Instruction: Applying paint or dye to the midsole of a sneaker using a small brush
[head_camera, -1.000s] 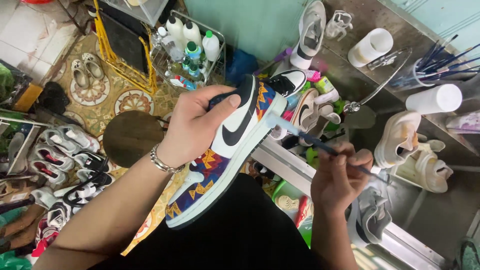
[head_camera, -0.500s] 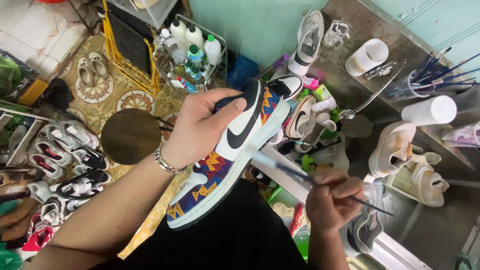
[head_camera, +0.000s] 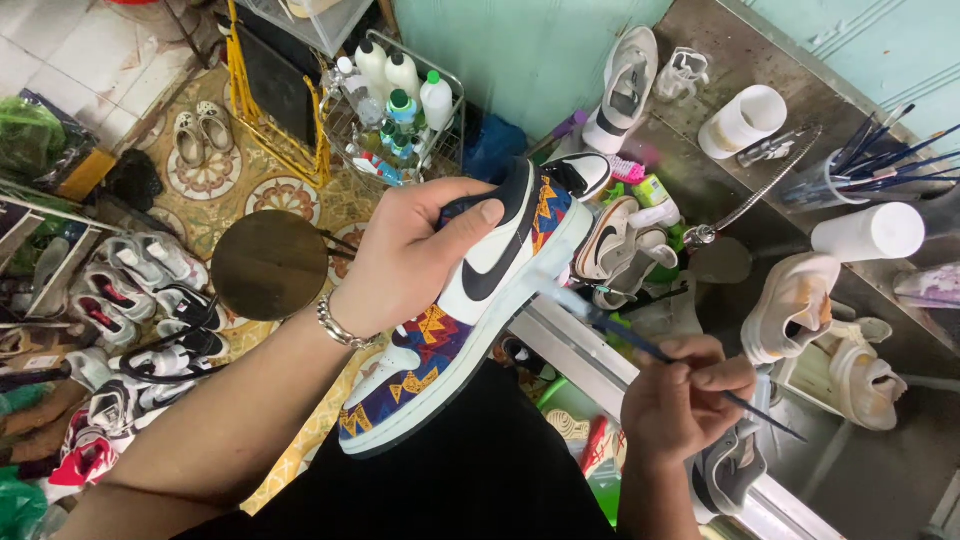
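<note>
Left hand (head_camera: 415, 255) grips one sneaker (head_camera: 470, 310), fingers wrapped over its top with the thumb on the white side panel, holding it in the air above the lap, toe toward the body and sole edge turned to the right hand; right hand (head_camera: 685, 400) pinches one thin brush (head_camera: 640, 340) between thumb and fingers, its pale tip at the white sole edge, though whether it touches is unclear; a metal bracelet (head_camera: 340, 328) circles the left wrist; beyond the sneaker, several more shoes lie along the bench (head_camera: 760, 60), with two white cups (head_camera: 745, 120) and a jar of brushes (head_camera: 845, 175); left of it stand one round stool (head_camera: 270, 263), a wire rack of bottles (head_camera: 395, 100), and many shoes on the floor (head_camera: 120, 300).
</note>
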